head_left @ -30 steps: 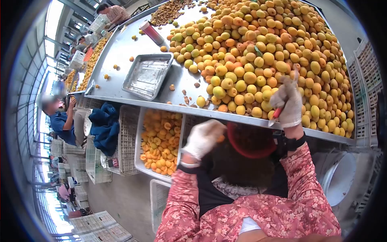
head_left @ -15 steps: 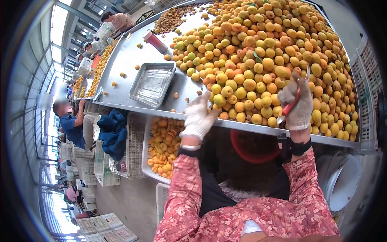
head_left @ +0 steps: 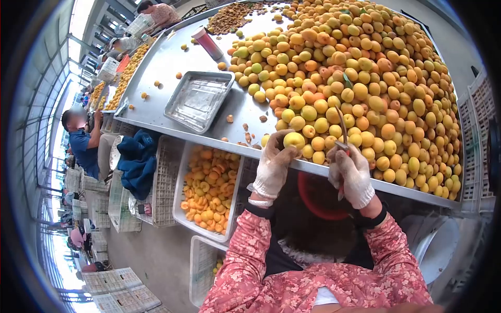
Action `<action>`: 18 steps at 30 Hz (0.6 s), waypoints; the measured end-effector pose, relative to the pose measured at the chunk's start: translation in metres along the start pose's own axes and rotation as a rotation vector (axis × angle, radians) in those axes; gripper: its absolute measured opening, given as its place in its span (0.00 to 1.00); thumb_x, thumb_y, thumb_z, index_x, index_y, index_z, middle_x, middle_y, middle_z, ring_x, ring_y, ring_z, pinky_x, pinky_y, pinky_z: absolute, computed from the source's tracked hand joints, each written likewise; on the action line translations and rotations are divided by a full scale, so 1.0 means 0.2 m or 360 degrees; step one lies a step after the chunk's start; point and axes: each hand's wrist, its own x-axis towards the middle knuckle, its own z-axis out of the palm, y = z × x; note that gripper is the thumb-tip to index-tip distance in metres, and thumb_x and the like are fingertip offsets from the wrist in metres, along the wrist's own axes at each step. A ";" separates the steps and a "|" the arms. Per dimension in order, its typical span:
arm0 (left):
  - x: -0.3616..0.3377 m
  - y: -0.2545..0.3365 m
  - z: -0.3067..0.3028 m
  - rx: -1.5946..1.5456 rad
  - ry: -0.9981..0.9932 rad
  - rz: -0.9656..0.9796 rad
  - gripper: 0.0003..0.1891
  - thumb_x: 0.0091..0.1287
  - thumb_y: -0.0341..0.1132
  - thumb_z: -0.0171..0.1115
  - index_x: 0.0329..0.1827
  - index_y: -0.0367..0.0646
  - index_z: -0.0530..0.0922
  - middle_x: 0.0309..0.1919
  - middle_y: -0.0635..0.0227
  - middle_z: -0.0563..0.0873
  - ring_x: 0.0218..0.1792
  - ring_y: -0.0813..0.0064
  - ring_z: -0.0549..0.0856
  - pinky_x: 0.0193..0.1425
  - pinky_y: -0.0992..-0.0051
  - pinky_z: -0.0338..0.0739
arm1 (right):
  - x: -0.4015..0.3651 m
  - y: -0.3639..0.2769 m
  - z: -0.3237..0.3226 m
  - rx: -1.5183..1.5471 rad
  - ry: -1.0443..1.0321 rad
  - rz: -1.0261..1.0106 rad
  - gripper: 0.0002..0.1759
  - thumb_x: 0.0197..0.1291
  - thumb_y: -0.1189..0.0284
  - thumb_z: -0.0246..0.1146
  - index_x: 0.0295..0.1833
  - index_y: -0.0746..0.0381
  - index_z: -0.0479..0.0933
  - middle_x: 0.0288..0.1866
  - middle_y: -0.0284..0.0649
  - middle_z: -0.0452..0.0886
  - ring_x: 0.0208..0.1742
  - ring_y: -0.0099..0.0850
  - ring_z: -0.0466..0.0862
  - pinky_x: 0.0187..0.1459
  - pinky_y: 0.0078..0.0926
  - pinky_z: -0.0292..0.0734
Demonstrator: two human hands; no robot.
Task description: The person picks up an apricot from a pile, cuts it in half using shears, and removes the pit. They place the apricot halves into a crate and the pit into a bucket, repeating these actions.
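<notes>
- Apricot (head_left: pixel 294 140), held at the left hand (head_left: pixel 274 161), its gloved fingers pinched closed on it!
- Right hand (head_left: pixel 353 175), fingers wrapped round a red-handled curved knife (head_left: pixel 343 125), blade jutting past them.
- Apricot pile (head_left: pixel 365 94) sprawls over the metal counter (head_left: pixel 167 65), just beyond both hands' fingers.

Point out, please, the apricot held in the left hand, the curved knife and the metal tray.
Held apricot (head_left: pixel 294 140): head view, on its exposed skin.
Curved knife (head_left: pixel 343 125): head view, on its blade.
Metal tray (head_left: pixel 198 100): head view, on its inside bottom.

Fruit-processing hall: metal worktable (head_left: pixel 148 107) heaped with apricots (head_left: pixel 365 88), plastic crates (head_left: pixel 168 182) around, co-workers (head_left: pixel 85 147) nearby.
</notes>
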 end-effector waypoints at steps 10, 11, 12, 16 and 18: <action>-0.16 -0.05 0.12 -0.0655 -0.0290 -0.0031 0.31 0.68 0.49 0.65 0.66 0.39 0.66 0.55 0.63 0.78 0.57 0.69 0.79 0.66 0.68 0.73 | -0.05 -0.03 0.10 -0.0736 -0.0287 -0.0248 0.09 0.67 0.72 0.58 0.47 0.66 0.75 0.26 0.39 0.77 0.28 0.27 0.77 0.33 0.28 0.73; -0.16 -0.05 0.10 -0.0406 -0.0250 0.0057 0.32 0.68 0.51 0.66 0.65 0.37 0.66 0.55 0.63 0.78 0.57 0.71 0.79 0.65 0.70 0.73 | -0.06 -0.05 0.10 -0.0744 -0.0287 -0.0244 0.09 0.67 0.72 0.58 0.47 0.66 0.75 0.26 0.39 0.77 0.28 0.27 0.77 0.33 0.28 0.73; -0.16 -0.04 0.08 -0.0153 -0.0206 0.0144 0.34 0.67 0.52 0.66 0.65 0.36 0.66 0.55 0.64 0.78 0.56 0.73 0.79 0.63 0.71 0.72 | -0.06 -0.06 0.10 -0.0769 -0.0302 -0.0211 0.09 0.67 0.72 0.59 0.47 0.67 0.75 0.25 0.40 0.78 0.28 0.29 0.78 0.33 0.28 0.73; -0.19 -0.01 0.05 -0.0133 -0.0237 0.0129 0.28 0.68 0.42 0.66 0.65 0.37 0.68 0.54 0.66 0.77 0.55 0.76 0.77 0.63 0.74 0.73 | -0.07 -0.07 0.09 -0.0865 -0.0424 -0.0181 0.08 0.66 0.71 0.60 0.44 0.66 0.75 0.25 0.45 0.78 0.27 0.35 0.81 0.32 0.29 0.74; -0.21 -0.05 0.03 -0.0126 -0.0305 0.0162 0.28 0.70 0.43 0.65 0.66 0.36 0.68 0.54 0.67 0.77 0.55 0.76 0.77 0.63 0.74 0.72 | -0.06 -0.04 0.10 -0.0982 -0.0413 -0.0320 0.08 0.65 0.71 0.61 0.42 0.65 0.75 0.26 0.47 0.78 0.27 0.41 0.81 0.32 0.31 0.73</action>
